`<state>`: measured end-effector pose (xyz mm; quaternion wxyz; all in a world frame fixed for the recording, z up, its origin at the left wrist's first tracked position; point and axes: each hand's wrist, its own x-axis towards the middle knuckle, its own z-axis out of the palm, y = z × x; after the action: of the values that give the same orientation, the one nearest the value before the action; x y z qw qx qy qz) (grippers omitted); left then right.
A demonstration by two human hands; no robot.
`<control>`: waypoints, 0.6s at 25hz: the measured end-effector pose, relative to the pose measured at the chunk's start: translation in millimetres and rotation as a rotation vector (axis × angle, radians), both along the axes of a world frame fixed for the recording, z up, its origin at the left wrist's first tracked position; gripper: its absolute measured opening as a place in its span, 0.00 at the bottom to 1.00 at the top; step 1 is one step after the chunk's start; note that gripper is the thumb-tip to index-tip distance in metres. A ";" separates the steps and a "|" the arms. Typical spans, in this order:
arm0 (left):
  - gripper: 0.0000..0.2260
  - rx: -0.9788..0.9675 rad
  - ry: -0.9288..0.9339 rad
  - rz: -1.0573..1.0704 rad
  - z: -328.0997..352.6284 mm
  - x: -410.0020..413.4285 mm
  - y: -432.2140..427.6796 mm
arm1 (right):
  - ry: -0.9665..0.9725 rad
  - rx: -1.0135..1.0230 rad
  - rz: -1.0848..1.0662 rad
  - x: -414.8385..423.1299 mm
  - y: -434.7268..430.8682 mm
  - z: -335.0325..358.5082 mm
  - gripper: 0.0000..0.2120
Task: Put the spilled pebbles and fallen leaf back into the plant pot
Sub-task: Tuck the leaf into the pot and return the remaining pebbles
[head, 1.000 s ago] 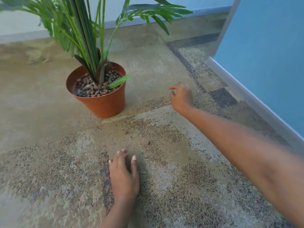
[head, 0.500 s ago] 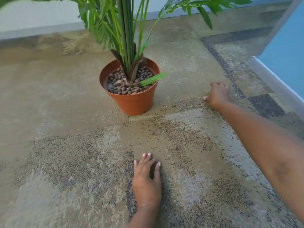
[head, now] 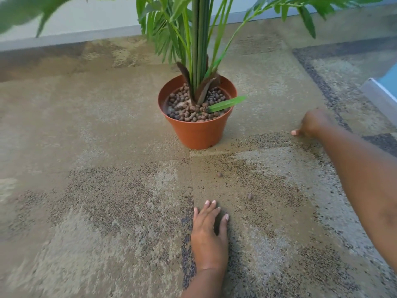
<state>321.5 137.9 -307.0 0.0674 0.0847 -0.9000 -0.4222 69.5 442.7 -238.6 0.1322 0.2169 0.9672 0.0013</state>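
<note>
Brown pebbles (head: 194, 109) are heaped inside the terracotta-coloured pot (head: 198, 130), packed around the base of the green stems (head: 199, 50). One loose green leaf (head: 225, 103) is laid across the pebbles at the pot's 3 o'clock side, its tip reaching out past the rim. The pot is stood upright on the carpet (head: 86, 147), a mottled surface of tan, grey and dark speckled patches.

Two stray pebbles are seen on the carpet at the pot's 6 o'clock side. The nearer pebble (head: 219, 174) is found close below the pot; the second pebble (head: 249, 196) is placed further out, toward 5 o'clock, well apart from the first.

At 6 o'clock from the pot, the left hand (head: 209, 237) is pressed flat on the carpet, fingers stretched out and spread, nothing held. The second pebble is located just beyond its fingertips, at about 1 o'clock from them, untouched.

At 3 o'clock from the pot, the right hand (head: 312, 123) is reached out low over the carpet at the end of a long forearm. Its fingers are curled under and partly blurred, so whether anything is gripped cannot be told.

Palm fronds (head: 290, 5) are spread over the top of the view. A pale wall with a grey skirting (head: 75, 37) is seen at 12 o'clock, and a blue panel (head: 391, 78) at the far 3 o'clock edge.
</note>
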 end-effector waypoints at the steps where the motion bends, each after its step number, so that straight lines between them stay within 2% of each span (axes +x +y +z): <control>1: 0.13 -0.011 0.024 -0.003 -1.1 -0.1 -0.2 | 0.004 -0.025 -0.030 0.9 3.4 -1.0 0.33; 9: 0.14 -0.009 0.053 0.016 -3.6 0.3 1.9 | 0.012 -0.214 -0.057 2.6 15.7 -12.7 0.31; 13: 0.15 -0.022 0.044 -0.013 -5.6 0.3 2.3 | 0.256 -0.345 -0.185 12.0 20.5 -21.4 0.17; 15: 0.15 -0.023 0.035 -0.023 -4.8 0.0 3.5 | 0.458 -0.388 -0.269 17.6 3.8 -19.1 0.13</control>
<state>321.5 141.3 -311.8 0.0794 0.0661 -0.9045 -0.4138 87.1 446.5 -257.7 -0.0508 0.3083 0.9167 -0.2491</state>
